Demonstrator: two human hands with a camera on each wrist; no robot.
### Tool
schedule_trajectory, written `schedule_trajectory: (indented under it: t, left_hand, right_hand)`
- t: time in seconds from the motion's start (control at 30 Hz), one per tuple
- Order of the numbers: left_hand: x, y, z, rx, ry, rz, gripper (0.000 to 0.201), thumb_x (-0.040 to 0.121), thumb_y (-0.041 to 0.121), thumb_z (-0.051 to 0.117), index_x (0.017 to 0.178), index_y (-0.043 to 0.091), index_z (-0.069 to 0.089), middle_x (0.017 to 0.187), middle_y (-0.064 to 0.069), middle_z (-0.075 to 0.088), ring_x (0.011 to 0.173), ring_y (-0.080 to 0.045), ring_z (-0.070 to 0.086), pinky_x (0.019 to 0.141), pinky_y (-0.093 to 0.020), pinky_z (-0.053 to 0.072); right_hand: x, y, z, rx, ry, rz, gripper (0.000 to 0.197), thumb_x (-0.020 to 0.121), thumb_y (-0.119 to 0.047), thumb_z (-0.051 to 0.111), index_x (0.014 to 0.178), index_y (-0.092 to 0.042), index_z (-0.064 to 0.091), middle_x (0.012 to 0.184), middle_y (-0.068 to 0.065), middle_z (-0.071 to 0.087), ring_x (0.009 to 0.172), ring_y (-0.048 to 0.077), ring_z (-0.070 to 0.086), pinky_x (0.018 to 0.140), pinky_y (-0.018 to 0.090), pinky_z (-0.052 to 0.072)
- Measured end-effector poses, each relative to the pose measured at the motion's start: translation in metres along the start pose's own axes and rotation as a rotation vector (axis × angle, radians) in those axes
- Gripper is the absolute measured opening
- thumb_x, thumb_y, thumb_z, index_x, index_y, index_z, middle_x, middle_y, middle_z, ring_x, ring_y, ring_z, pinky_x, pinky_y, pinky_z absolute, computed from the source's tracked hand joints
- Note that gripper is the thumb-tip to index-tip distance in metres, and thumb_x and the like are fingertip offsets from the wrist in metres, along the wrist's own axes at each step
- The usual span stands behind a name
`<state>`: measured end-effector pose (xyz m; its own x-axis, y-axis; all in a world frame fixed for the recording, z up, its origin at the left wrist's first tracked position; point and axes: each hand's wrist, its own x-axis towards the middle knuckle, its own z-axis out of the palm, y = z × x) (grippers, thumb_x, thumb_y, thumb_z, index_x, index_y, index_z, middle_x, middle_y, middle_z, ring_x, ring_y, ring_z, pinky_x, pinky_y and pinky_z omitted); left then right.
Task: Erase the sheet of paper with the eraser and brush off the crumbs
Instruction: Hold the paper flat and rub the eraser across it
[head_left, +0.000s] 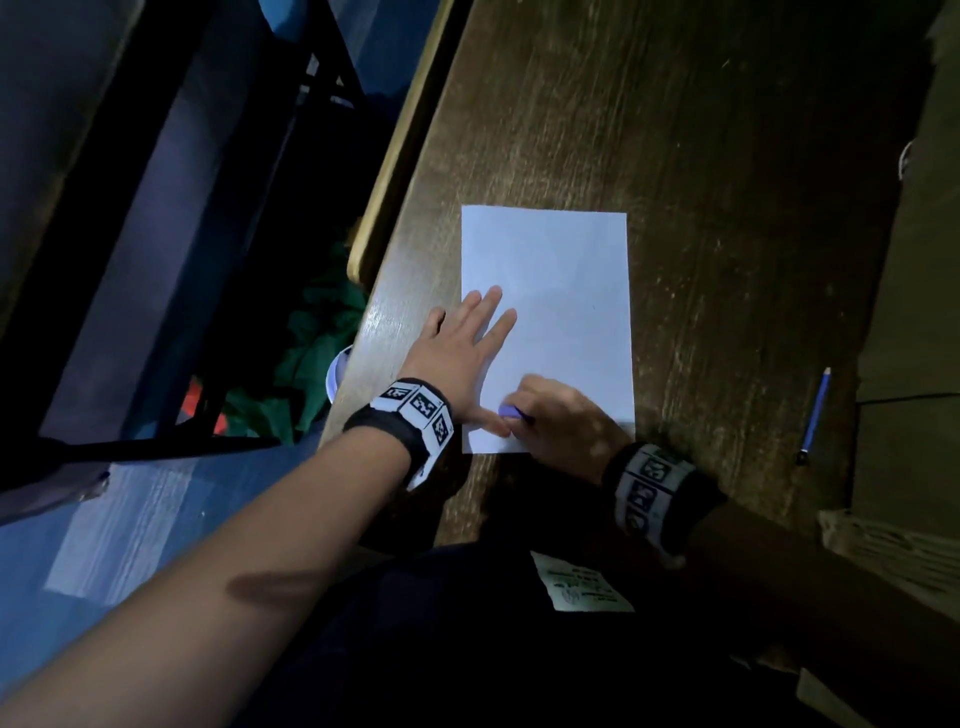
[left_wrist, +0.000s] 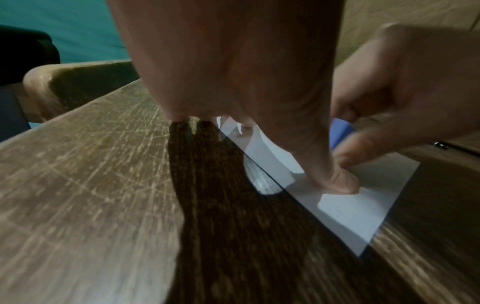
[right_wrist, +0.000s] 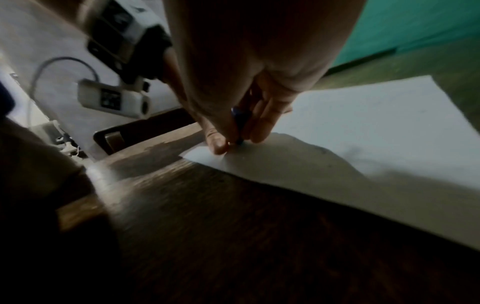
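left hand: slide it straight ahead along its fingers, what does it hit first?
Likely nothing. The left hand lies flat, fingers pointing up the sheet of paper toward its far edge. Ahead is only bare paper, then bare table. The right hand with the eraser sits beside the thumb, off that line.

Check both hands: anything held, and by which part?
Right hand pinches the blue eraser by its sides, thumb against fingers, low on the sheet of paper. Left hand holds nothing; it presses flat on the paper.

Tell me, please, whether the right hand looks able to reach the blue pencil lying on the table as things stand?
Probably yes: the pencil lies on bare table with nothing between, but the right hand holds the eraser.
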<state>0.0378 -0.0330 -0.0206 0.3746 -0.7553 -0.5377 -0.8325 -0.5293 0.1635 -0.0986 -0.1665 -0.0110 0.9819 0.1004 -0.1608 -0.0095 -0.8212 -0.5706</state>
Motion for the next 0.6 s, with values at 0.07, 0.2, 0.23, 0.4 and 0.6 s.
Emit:
schedule_trajectory:
  t: [0.07, 0.2, 0.23, 0.4, 0.6]
  left_hand:
    - [0.001, 0.0, 0.0, 0.004, -0.005, 0.004, 0.141, 0.066, 0.093, 0.058, 0.162, 0.02, -0.015, 0.166, -0.007, -0.029, 0.156, -0.028, -0.018, 0.125, -0.053, 0.003]
    - [-0.001, 0.002, -0.001, 0.006, -0.024, 0.004, 0.141, 0.066, 0.092, 0.058, 0.161, 0.02, -0.017, 0.166, -0.007, -0.03, 0.155, -0.027, -0.019, 0.125, -0.052, 0.002]
    - [-0.001, 0.002, -0.002, 0.001, -0.025, 0.005, 0.141, 0.066, 0.092, 0.059, 0.161, 0.02, -0.017, 0.166, -0.007, -0.03, 0.155, -0.027, -0.019, 0.125, -0.052, 0.002]
    - [0.0, 0.0, -0.003, -0.019, -0.027, -0.001, 0.141, 0.065, 0.092, 0.059, 0.161, 0.021, -0.017, 0.166, -0.006, -0.031, 0.155, -0.027, -0.021, 0.125, -0.052, 0.0]
    - [-0.002, -0.003, -0.006, 0.035, -0.02, 0.053, 0.142, 0.064, 0.087, 0.067, 0.162, 0.022, -0.013, 0.168, -0.005, -0.024, 0.156, -0.027, -0.015, 0.126, -0.05, 0.002]
  right_hand:
    - [0.014, 0.012, -0.018, 0.009, -0.03, 0.089, 0.013, 0.091, -0.013, 0.06, 0.08, -0.008, 0.067, 0.078, 0.009, 0.056, 0.073, 0.028, 0.058, 0.069, 0.035, 0.049]
    - [0.048, 0.043, -0.037, -0.059, 0.372, 0.398, 0.017, 0.096, -0.022, 0.054, 0.088, -0.015, 0.067, 0.087, 0.003, 0.057, 0.078, 0.017, 0.055, 0.076, 0.027, 0.047]
    - [0.042, 0.038, -0.029, -0.074, 0.381, 0.384, 0.016, 0.095, -0.019, 0.055, 0.087, -0.013, 0.067, 0.085, 0.004, 0.057, 0.076, 0.018, 0.055, 0.074, 0.028, 0.046]
    - [-0.008, 0.004, 0.004, 0.018, 0.027, 0.052, 0.011, 0.087, -0.009, 0.066, 0.076, -0.011, 0.066, 0.075, 0.004, 0.057, 0.069, 0.024, 0.058, 0.063, 0.032, 0.045]
    - [0.033, 0.058, -0.04, 0.101, 0.403, 0.5, 0.01, 0.09, -0.017, 0.063, 0.089, -0.014, 0.072, 0.088, 0.0, 0.06, 0.077, 0.01, 0.054, 0.071, 0.004, 0.034]
